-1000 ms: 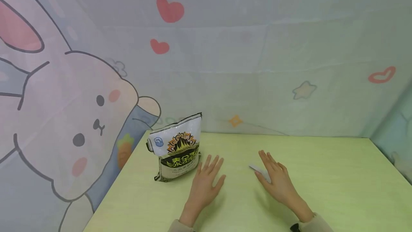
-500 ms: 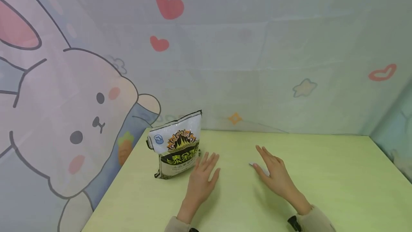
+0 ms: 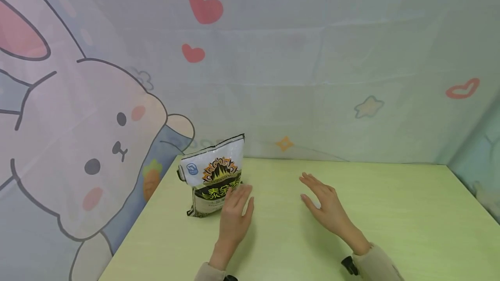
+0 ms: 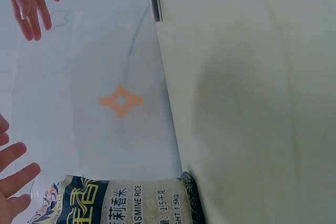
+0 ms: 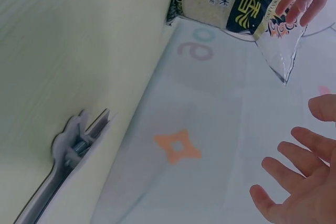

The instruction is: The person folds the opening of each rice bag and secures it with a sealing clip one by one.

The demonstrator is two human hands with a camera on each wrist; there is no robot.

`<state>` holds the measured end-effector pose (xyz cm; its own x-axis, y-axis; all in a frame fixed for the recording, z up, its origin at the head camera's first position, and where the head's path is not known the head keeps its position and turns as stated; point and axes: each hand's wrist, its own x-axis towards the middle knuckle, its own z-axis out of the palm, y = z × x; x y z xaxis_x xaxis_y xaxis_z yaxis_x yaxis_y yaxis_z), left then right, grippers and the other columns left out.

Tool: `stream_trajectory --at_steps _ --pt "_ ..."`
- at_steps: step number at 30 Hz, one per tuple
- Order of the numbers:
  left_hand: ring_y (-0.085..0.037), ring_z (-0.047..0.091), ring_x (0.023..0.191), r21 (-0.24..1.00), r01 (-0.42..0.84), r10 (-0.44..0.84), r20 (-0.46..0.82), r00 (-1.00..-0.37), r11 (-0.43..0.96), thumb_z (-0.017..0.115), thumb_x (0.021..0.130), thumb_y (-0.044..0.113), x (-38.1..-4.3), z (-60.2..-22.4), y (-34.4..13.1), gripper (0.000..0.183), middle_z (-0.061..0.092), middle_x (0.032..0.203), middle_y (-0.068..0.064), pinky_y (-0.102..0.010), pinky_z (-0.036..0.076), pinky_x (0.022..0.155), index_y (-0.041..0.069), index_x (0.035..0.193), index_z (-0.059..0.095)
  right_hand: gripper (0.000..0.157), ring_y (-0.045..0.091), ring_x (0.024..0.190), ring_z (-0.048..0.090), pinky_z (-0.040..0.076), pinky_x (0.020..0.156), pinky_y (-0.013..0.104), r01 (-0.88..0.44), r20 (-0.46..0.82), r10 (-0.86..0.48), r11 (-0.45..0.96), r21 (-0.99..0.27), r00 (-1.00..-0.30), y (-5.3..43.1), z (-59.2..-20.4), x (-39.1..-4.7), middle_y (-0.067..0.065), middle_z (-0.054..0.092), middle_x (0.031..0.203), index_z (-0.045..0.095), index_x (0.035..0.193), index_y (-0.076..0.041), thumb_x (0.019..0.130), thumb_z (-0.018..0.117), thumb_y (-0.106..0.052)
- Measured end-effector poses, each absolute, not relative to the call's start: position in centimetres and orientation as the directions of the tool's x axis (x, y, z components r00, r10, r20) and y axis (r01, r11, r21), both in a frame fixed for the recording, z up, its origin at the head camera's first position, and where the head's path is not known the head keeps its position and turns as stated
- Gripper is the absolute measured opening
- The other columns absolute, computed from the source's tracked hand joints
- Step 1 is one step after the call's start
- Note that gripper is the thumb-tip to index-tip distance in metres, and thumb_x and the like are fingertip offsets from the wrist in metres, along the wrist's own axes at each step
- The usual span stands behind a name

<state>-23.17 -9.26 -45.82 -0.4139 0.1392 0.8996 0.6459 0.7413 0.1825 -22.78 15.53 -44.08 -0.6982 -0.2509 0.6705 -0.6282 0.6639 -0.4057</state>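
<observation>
A bag of jasmine rice (image 3: 214, 172) stands upright on the table, white at the top with a dark label and yellow characters. My left hand (image 3: 235, 218), fingers extended and slightly spread, overlaps the bag's lower right corner in the head view. Off to the right, my right hand (image 3: 328, 214) is raised with loosely bent fingers and thumb apart, holding nothing. A long pale grey tool with a forked, hinged-looking end (image 5: 71, 153), like a bag sealing clip, lies on the table in the right wrist view. In the head view the right hand hides it.
The pale green-yellow table (image 3: 410, 211) reaches back to a cloth backdrop (image 3: 273, 64) printed with a rabbit, hearts and stars. Another cloth side borders the table at the right.
My left hand has moved left, over to the bag's corner. The right hand has shifted left and slightly away from me, covering the pale tool. The bag stays put.
</observation>
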Motion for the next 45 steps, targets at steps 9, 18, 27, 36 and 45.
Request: stream_trajectory --at_steps 9,18,27,36,45 --pt "-0.027 0.059 0.095 0.196 0.691 0.073 0.938 -0.339 0.696 0.061 0.078 0.002 -23.5 -45.4 -10.2 0.031 0.064 0.105 -0.015 -0.032 0.045 0.088 0.001 0.108 0.062 0.043 0.030 0.119 0.046 0.034 0.084 0.050 -0.668 0.694 -0.255 0.613 -0.423 -0.673 14.6 -43.6 -23.2 0.013 0.051 0.129 0.054 0.121 -0.006 0.079 0.063 -0.006" --pt "-0.025 0.055 0.094 0.222 0.696 0.043 0.939 -0.342 0.683 0.065 0.072 -0.005 -23.2 -44.8 -11.7 0.038 0.060 0.102 -0.014 -0.025 0.043 0.081 -0.001 0.109 0.061 0.043 0.029 0.115 0.050 0.036 0.080 0.045 -0.691 0.720 -0.249 0.591 -0.417 -0.648 13.7 -43.0 -23.5 0.014 0.052 0.127 0.055 0.120 -0.005 0.078 0.064 -0.004" --pt "-0.028 0.053 0.095 0.194 0.673 0.032 0.951 -0.307 0.713 0.063 0.075 -0.001 -23.2 -44.5 -12.9 0.035 0.058 0.101 -0.015 -0.028 0.041 0.083 0.001 0.110 0.061 0.045 0.028 0.115 0.049 0.035 0.083 0.046 -0.697 0.727 -0.241 0.578 -0.424 -0.643 13.1 -42.6 -23.8 0.014 0.052 0.127 0.053 0.122 -0.005 0.078 0.064 -0.004" --pt "-0.036 0.051 0.096 0.176 0.662 -0.025 0.973 -0.231 0.729 0.054 0.086 0.007 -23.0 -43.9 -14.2 0.025 0.059 0.102 -0.020 -0.026 0.037 0.092 -0.005 0.108 0.060 0.047 0.027 0.112 0.051 0.036 0.083 0.045 -0.722 0.754 -0.242 0.562 -0.404 -0.610 12.0 -41.7 -24.3 0.011 0.055 0.122 0.052 0.122 -0.005 0.078 0.065 -0.005" --pt "-0.034 0.052 0.098 0.165 0.666 -0.045 0.980 -0.195 0.728 0.057 0.082 0.001 -23.3 -43.8 -15.2 0.025 0.058 0.104 -0.022 -0.021 0.036 0.096 -0.008 0.106 0.060 0.046 0.024 0.108 0.050 0.035 0.081 0.045 -0.731 0.758 -0.250 0.553 -0.399 -0.603 11.0 -41.1 -24.7 0.007 0.057 0.118 0.052 0.123 -0.008 0.078 0.065 -0.007"
